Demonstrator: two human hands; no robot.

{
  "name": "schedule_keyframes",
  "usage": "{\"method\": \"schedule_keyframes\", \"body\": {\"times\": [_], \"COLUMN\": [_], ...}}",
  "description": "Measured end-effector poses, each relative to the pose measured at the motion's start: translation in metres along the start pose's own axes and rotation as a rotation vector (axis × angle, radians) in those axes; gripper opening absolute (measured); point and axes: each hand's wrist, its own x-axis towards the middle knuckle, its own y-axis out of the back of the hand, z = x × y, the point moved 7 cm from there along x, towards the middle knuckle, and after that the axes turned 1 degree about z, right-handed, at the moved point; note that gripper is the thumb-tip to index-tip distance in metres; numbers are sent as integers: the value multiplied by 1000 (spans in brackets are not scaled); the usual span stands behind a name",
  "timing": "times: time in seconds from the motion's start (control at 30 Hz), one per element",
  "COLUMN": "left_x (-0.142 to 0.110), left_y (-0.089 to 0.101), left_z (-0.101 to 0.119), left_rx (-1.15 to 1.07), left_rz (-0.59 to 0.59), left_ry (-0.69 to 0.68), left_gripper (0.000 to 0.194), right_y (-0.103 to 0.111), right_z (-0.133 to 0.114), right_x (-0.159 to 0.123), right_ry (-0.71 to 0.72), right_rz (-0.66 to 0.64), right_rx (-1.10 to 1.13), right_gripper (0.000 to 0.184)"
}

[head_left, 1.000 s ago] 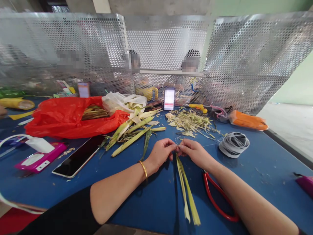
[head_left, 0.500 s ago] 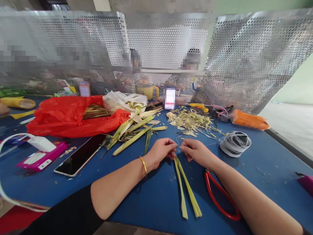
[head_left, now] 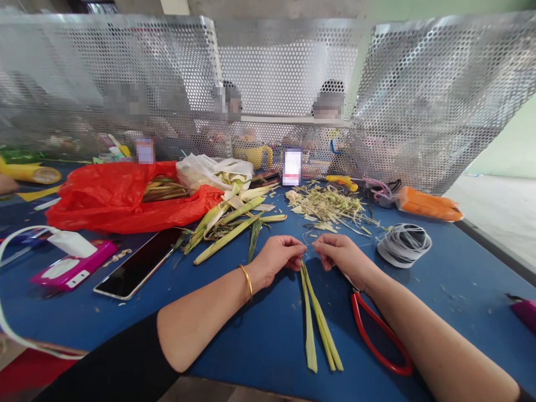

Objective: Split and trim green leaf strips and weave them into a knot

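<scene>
My left hand pinches the upper ends of a few pale green leaf strips, which hang down toward the table's front edge. Close by on the right, my right hand is closed in a pinch on a thin clear thread. The thread runs off toward a spool of thread at the right. Under my right wrist lies a pair of scissors with red handles, its blades mostly hidden by the hand.
Beyond my hands are a heap of shredded leaf scraps and loose husk leaves. To the left lie a red plastic bag, a phone and a pink power strip. A perforated metal screen spans the back, with people behind it.
My right hand has shifted slightly to the right, widening the gap between the hands. The lower ends of the leaf strips have swung a little to the left.
</scene>
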Motion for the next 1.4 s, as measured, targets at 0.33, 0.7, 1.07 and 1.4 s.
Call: {"method": "schedule_keyframes", "body": {"times": [0.33, 0.7, 1.07, 1.4], "left_x": [-2, -2, -6, -4], "left_y": [-11, -18, -21, -16], "left_z": [-2, -4, 1, -5], "left_rx": [184, 304, 550, 306], "left_rz": [-125, -290, -267, -209], "left_ry": [-68, -173, -336, -121], "left_gripper": [13, 17, 17, 17], "right_y": [-13, -14, -15, 14], "right_z": [10, 14, 17, -4], "right_x": [-3, -5, -7, -6], "right_ry": [-72, -110, -196, -93], "right_rz": [-7, 35, 10, 90], "right_rx": [210, 329, 428, 269], "right_gripper": [31, 32, 17, 14]}}
